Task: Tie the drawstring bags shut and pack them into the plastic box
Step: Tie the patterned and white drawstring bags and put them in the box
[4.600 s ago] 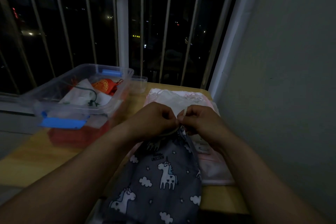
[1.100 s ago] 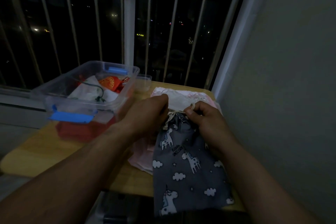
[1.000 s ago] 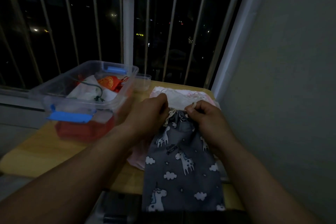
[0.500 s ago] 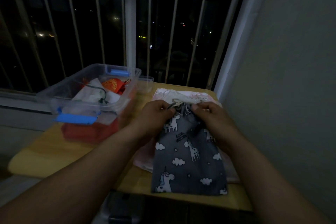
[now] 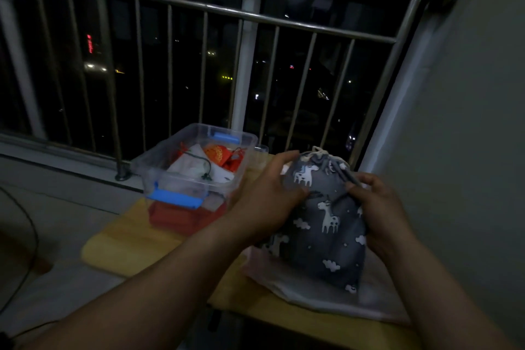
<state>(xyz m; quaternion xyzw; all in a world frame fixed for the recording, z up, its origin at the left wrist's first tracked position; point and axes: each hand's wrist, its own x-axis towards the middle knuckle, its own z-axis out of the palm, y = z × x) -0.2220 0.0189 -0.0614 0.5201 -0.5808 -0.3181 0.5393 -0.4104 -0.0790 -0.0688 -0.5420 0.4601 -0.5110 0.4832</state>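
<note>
A grey drawstring bag (image 5: 326, 224) printed with white unicorns and clouds is held upright between my hands, over the right part of the wooden table (image 5: 127, 244). Its neck is gathered, with a cream cord (image 5: 319, 150) at the top. My left hand (image 5: 267, 202) grips the bag's left side, fingers behind and thumb in front. My right hand (image 5: 377, 207) grips the right side, fingers curled into the fabric. The clear plastic box (image 5: 154, 167) with blue latches stands open to the left, holding a white bag (image 5: 193, 165) and orange-red bags (image 5: 218, 155).
Pale pink and white bags (image 5: 284, 278) lie flat on the table under the grey one. A red object (image 5: 176, 216) sits beneath the box. A small clear container (image 5: 262, 148) stands behind it. A metal railing (image 5: 244, 71) runs behind the table; a grey wall (image 5: 454, 122) rises at right.
The grey bag's neck has been drawn shut. Both hands have moved from the cord at the top to the bag's sides and lifted it off the pink bags.
</note>
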